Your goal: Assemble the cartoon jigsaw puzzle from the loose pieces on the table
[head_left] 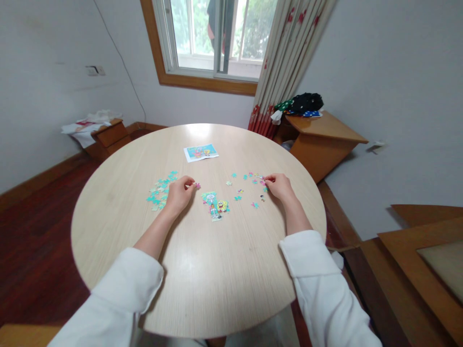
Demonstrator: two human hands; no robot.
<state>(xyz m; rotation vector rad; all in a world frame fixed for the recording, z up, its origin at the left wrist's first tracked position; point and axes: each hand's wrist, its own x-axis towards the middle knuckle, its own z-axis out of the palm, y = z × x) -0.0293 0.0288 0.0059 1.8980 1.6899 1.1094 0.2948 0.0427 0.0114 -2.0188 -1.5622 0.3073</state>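
Pinched in my left hand [181, 193] is a pink jigsaw piece [197, 185], held just above the table. My right hand [278, 187] has its fingertips together at the scattered pieces on the right; a small piece [261, 177] shows at the tips, though whether it is gripped or only touched is hard to see. Between the hands lies a partly joined puzzle [214, 206] with cartoon figures, one turquoise and one yellow. Left of my left hand is a heap of turquoise pieces [159, 190]. Loose pieces [238, 198] lie to the right of the joined part.
A picture sheet [201, 153] with the cartoon figures lies at the back of the round table [217, 270]. Beyond the table stand a wooden cabinet [321, 140] with clothes [304, 104] on top, a curtain [282, 62] and a window. A wooden chair [427, 241] is at the right.
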